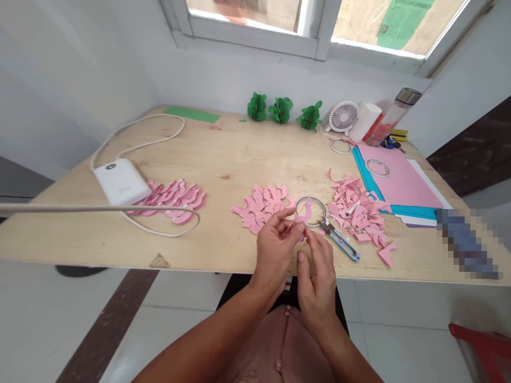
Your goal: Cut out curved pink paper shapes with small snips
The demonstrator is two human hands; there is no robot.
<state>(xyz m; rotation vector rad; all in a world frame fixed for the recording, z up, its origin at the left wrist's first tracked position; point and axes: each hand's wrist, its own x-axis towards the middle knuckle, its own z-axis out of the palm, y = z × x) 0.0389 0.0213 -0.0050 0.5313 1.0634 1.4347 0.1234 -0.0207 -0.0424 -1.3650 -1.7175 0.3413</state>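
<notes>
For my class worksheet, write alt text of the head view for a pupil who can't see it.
A person's left hand and right hand meet at a curved pink piece above a wooden table. Nearby lie pink cutouts, pink scraps, and blue-handled snips.

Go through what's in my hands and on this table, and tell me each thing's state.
Pink cutout: pinched in the left hand
Right hand: thumb apart from its fingers
Middle cutouts: loose, piled
Left cutouts: layered, overlapping
Scraps: loose, heaped
Snips: lying down, unheld
Paper sheets: stacked flat
Green paper shapes: standing, fanned open
Bottle: standing, lid on
Fan: standing; spinning unclear
White device: lying down
</notes>
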